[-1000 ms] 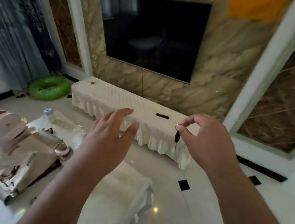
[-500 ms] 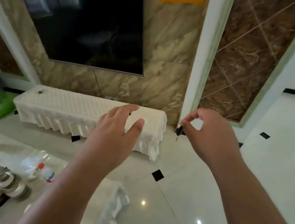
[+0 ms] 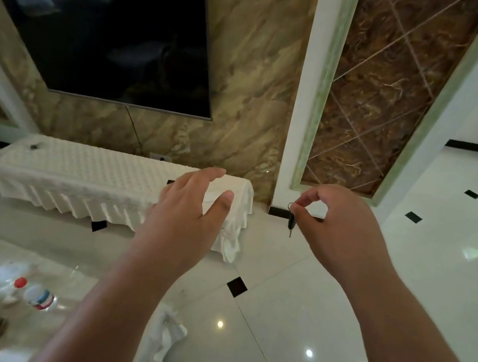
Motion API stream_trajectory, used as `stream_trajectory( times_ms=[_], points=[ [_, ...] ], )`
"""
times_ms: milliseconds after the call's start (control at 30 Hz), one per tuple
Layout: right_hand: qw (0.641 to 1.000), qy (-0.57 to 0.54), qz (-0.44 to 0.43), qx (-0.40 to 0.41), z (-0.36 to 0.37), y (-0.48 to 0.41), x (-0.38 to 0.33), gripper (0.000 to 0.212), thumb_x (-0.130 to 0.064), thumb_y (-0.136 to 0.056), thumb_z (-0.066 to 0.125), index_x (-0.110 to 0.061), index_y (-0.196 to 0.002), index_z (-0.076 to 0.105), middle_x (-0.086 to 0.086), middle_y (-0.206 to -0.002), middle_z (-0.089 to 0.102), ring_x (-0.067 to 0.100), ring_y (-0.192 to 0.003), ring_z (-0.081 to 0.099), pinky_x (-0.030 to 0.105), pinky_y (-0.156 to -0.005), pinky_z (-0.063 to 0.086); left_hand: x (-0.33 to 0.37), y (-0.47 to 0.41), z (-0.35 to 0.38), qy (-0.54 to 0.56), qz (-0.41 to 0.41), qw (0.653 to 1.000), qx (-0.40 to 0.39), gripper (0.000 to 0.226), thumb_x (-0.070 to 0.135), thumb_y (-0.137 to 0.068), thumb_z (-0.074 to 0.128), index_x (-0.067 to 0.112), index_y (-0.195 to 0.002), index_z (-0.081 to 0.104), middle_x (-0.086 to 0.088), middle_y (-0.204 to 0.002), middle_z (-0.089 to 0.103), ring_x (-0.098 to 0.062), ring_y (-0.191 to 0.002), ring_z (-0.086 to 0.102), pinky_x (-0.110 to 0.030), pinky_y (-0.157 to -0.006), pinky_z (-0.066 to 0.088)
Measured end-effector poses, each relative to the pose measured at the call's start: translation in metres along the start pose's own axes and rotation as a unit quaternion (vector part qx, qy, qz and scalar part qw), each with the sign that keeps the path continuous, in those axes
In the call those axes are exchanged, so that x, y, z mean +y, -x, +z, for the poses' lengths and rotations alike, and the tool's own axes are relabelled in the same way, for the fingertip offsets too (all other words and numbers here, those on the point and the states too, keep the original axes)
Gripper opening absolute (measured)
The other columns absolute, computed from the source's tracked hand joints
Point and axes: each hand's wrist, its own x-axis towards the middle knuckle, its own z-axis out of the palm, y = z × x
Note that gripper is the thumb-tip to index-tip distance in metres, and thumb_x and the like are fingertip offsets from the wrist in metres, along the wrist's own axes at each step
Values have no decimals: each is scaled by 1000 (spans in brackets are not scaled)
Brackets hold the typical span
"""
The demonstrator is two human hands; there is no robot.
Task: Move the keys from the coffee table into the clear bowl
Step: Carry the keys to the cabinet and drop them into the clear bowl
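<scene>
**Key pinched in the right hand, left hand spread and empty**

The right hand (image 3: 345, 226) is raised over a glossy white tiled floor (image 3: 333, 332) set with small black diamond insets. Its thumb and forefinger are pinched on a thin metal ring, and from that ring the keys (image 3: 291, 222) hang straight down: a small dark, oblong head with a short slim metal blade below it. Only one key can be made out. The other fingers curl loosely toward the palm.

The left hand (image 3: 189, 220) is just left of the keys, at about the same height and apart from them. It is released, palm down, fingers stretched forward and thumb splayed, grasping nothing.

Beyond both hands, a long low cabinet (image 3: 87, 178) stands against the far wall, draped in a cream quilted cover with a pleated skirt. Above it hangs a flat black television (image 3: 114, 34) on a streaked, polished beige marble wall. To the right, a white pilaster with a green edge frames a brown veined panel (image 3: 383, 87) crossed by thin diagonal lines.

At near left lie a clear plastic bottle (image 3: 31, 293) with a red cap and a crumpled white cloth (image 3: 163, 342).
</scene>
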Motion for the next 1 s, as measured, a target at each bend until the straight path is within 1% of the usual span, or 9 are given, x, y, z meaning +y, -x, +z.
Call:
stream_trajectory(
  times_ms=[133,267,400,533,633,733,867,933,1000],
  points=[
    [1000,1,5,-10,14,-25,10,9,-42,-87,64,-33,-85,65,-13,-102,63,11,-102,55,35,-83,47,-9,-29,13,1,-15,1000,-11,46,55,-93,40,44,-138,41,18,-142,43,-12,-130,40,-41,-104,36],
    [1000,7,9,-16,33,-59,10,8,-42,-88,64,-34,-86,64,-14,-102,63,11,-99,55,32,-80,45,-28,-66,19,9,-28,999,-20,46,56,-93,40,45,-138,40,18,-145,41,-11,-133,37,-45,-106,37],
    [1000,7,16,-14,52,-105,3,6,-40,-87,66,-35,-86,64,-17,-104,61,10,-105,53,33,-84,44,-48,-118,22,12,-32,999,-26,45,57,-94,39,48,-137,37,17,-147,39,-12,-133,36,-47,-106,36],
    [1000,5,20,-16,68,-158,-8,7,-42,-87,66,-36,-87,63,-18,-103,59,9,-89,56,31,-72,45,-66,-174,22,26,-27,999,-25,44,56,-95,40,47,-137,38,17,-146,40,-12,-135,35,-50,-108,35],
    [1000,1,11,-12,84,-197,-19,7,-41,-87,66,-34,-88,64,-16,-103,61,8,-97,58,34,-82,49,-81,-209,16,28,-25,999,-24,43,56,-95,40,47,-137,38,16,-145,40,-12,-135,35,-51,-109,33],
    [1000,5,-4,-8,106,-228,-32,6,-39,-88,65,-33,-88,64,-15,-101,61,9,-101,56,31,-84,47,-99,-237,8,23,-26,999,-24,45,57,-94,39,45,-138,38,15,-147,40,-13,-135,35,-53,-109,34],
    [999,11,-17,-26,133,-260,-50,6,-41,-87,65,-35,-86,63,-14,-102,61,10,-94,56,32,-79,47,-124,-262,-9,14,-42,999,-8,46,58,-94,37,45,-139,37,14,-148,40,-14,-134,36,-52,-107,35],
    [999,-8,-29,-33,146,-275,-62,6,-40,-86,66,-36,-82,62,-16,-98,59,10,-88,56,37,-75,52,-134,-271,-16,6,-60,998,0,47,59,-94,36,45,-139,36,14,-149,39,-14,-136,34,-50,-109,34],
    [998,-22,-48,-42,161,-291,-73,11,-39,-85,66,-37,-76,60,-20,-93,56,11,-89,56,37,-74,52,-144,-280,-23,-4,-83,996,8,47,60,-94,35,46,-139,35,14,-150,38,-14,-137,33,-50,-109,33]
  ],
)
